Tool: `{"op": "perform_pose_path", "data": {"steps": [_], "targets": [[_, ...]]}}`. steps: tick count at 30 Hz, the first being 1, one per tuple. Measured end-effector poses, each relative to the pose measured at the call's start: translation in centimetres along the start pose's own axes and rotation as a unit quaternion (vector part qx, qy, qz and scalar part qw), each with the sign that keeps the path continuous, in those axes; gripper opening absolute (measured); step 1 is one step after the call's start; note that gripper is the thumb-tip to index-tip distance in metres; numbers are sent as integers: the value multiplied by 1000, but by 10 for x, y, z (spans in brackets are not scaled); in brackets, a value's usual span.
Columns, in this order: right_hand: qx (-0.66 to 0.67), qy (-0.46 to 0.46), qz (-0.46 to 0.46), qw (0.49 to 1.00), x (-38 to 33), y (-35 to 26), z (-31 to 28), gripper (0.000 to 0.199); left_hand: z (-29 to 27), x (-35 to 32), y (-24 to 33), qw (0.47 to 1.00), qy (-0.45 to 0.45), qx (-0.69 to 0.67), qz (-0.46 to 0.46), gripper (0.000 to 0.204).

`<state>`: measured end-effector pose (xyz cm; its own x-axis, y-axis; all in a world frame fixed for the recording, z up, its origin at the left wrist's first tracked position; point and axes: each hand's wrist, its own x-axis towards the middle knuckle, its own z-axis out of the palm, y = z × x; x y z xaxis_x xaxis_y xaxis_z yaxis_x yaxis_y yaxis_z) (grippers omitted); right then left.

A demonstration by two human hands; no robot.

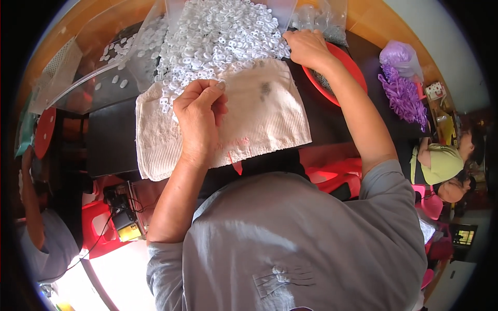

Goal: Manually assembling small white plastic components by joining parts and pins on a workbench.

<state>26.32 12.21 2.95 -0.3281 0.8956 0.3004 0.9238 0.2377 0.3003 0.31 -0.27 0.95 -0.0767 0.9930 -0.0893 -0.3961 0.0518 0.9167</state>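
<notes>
My left hand point(199, 106) is raised over a cream cloth point(259, 111), thumb and forefinger pinched on a small white plastic piece point(221, 81), mostly hidden by the fingertips. A large heap of similar white pieces with holes point(223, 39) spreads from the far side onto the cloth. My right hand point(307, 47) reaches to the heap's right edge, its fingers bent together beside the white pieces; whatever they hold is hidden. Under the right wrist stands a red bowl point(358, 70) with small grey metal parts point(322, 80) inside.
Behind the bowl lies a clear bag of small grey parts point(334, 28). A bundle of purple strips point(402, 98) rests on the dark table point(111, 147) at right. Clear plastic sheeting point(140, 67) and loose white ovals point(115, 79) are at left. Other people sit on both sides.
</notes>
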Motion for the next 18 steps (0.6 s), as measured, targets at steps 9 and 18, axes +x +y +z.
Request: {"op": "perform_pose_path", "data": {"steps": [9, 18], "targets": [[110, -60, 16, 992, 28, -33, 10, 17, -2, 3, -3, 1000, 4, -20, 0, 10], [528, -79, -73, 842, 35, -66, -14, 11, -3, 5, -4, 998, 15, -51, -12, 10]]}}
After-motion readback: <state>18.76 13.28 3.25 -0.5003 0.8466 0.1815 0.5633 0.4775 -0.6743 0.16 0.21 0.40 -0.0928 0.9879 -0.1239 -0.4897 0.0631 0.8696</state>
